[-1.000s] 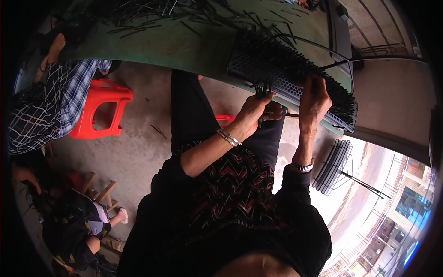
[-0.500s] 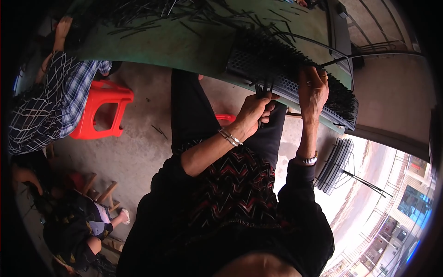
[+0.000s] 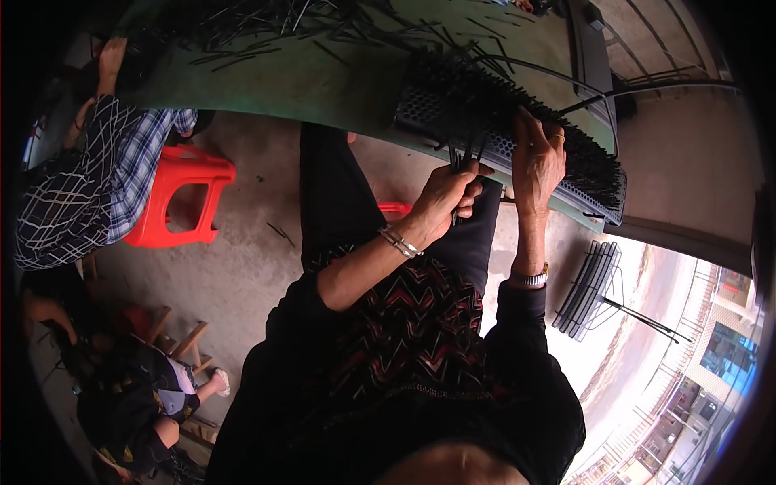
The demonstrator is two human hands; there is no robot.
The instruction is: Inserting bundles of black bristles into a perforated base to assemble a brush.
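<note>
My left hand (image 3: 447, 198) is closed round a small bunch of thin black sticks (image 3: 461, 158), which point up toward the table edge. Over the long perforated rack (image 3: 501, 146), my right hand (image 3: 539, 162) has its fingers bent together at the rows of black sticks (image 3: 594, 166) standing in the holes. Its fingertips dip among those dark pieces, so whether it pinches one is hidden. The rack lies slantwise along the edge of the green table (image 3: 323, 89). Most holes on its far side are filled, while bare holes show along its near side.
Many loose black sticks (image 3: 242, 32) are strewn over the far part of the table. A black cable (image 3: 566, 77) arches above the rack. To the left are a red plastic stool (image 3: 182, 202) and a seated person in plaid (image 3: 97, 178); another person (image 3: 133, 388) sits lower left.
My right hand has shifted a little left along the rack, its fingertips reaching slightly farther into the rows. My left hand stays in place with its bunch.
</note>
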